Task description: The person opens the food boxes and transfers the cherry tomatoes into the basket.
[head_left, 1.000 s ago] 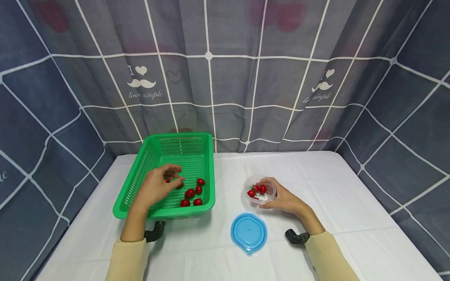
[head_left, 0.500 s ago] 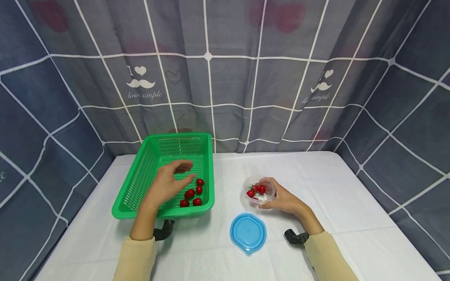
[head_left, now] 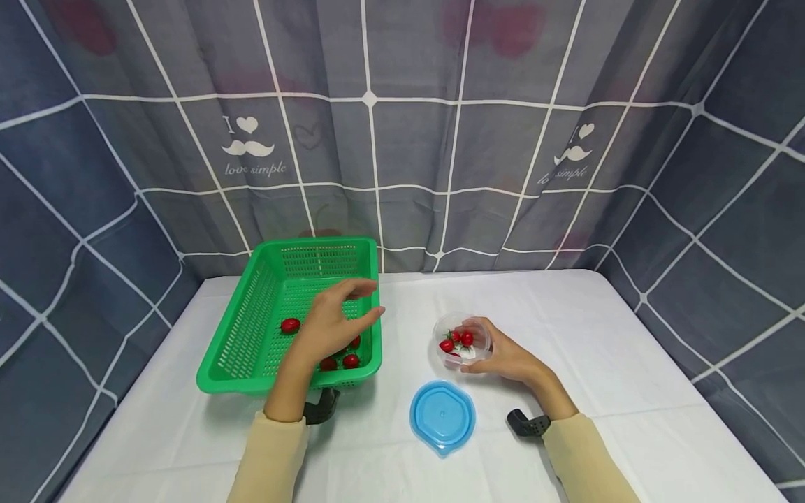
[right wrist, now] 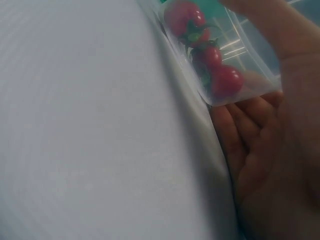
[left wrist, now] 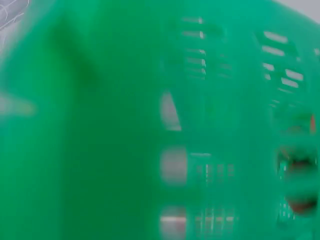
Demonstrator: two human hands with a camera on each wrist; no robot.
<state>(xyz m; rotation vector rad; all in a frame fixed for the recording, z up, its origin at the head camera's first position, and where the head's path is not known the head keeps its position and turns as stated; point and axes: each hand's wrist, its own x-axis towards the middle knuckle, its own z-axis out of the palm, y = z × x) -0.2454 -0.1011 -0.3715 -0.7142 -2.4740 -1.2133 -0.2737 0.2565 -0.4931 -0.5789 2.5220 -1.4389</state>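
Observation:
My left hand (head_left: 332,325) hangs over the right part of a green basket (head_left: 267,385), thumb and fingers spread apart, with nothing seen between them. A cherry tomato (head_left: 290,325) lies left of that hand, and several others (head_left: 351,360) lie at the basket's near right, partly hidden by it. On the white cloth to the right, my right hand (head_left: 503,353) grips a small clear plastic container (head_left: 467,352) from its right side. Several red tomatoes (right wrist: 227,81) with green stems sit inside it in the right wrist view. Only the blurred basket wall (left wrist: 125,150) and dark-red tomatoes (left wrist: 302,204) fill the left wrist view.
A round blue lid (head_left: 443,418) with a tab lies flat in front of the container. White cloth (head_left: 541,300) covers the table. A grey checked curtain (head_left: 415,140) rises behind and along both sides.
My left hand has moved right across the basket, so its fingertips now reach the right rim. One tomato on the left has come into full view. The right hand and container stay put.

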